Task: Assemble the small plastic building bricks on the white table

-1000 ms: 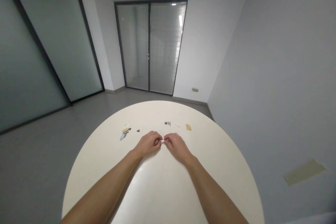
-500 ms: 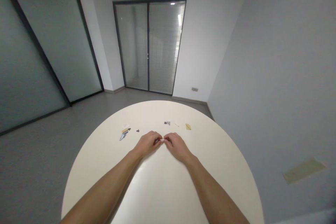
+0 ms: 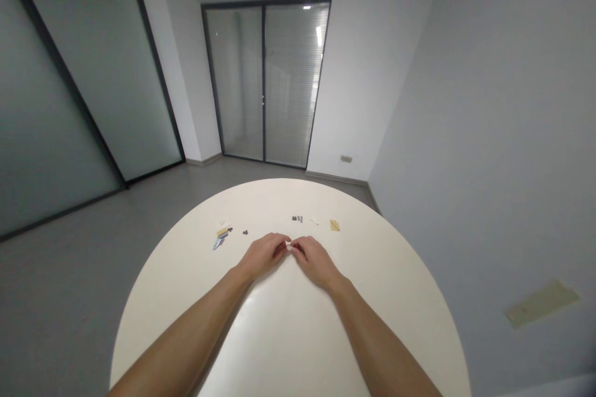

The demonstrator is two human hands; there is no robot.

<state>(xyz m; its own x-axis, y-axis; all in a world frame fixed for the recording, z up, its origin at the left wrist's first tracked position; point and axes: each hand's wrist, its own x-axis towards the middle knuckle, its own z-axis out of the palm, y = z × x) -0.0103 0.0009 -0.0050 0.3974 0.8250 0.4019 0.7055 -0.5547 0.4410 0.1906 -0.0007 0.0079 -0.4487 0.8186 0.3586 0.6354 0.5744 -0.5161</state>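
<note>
My left hand (image 3: 267, 254) and my right hand (image 3: 315, 259) meet fingertip to fingertip over the middle of the white table (image 3: 288, 335). Between them is a small white piece (image 3: 288, 247), pinched from both sides. Its shape is mostly covered by my fingers, so I cannot make out its kind. Both hands are closed, with the fingers curled in. Beyond the fingertips lie small dark grey pieces (image 3: 297, 219), and a single dark piece (image 3: 245, 232) lies just past my left hand.
To the left sits a loose group of small parts, with a yellow piece (image 3: 222, 232) and a blue-grey piece (image 3: 218, 242). A white sliver (image 3: 315, 222) and a tan square (image 3: 334, 225) lie at the far right. The round table edge curves behind them.
My left fingers have shifted slightly over the white piece, so less of it shows. Both hands stay in nearly the same place, and the loose parts have not moved.
</note>
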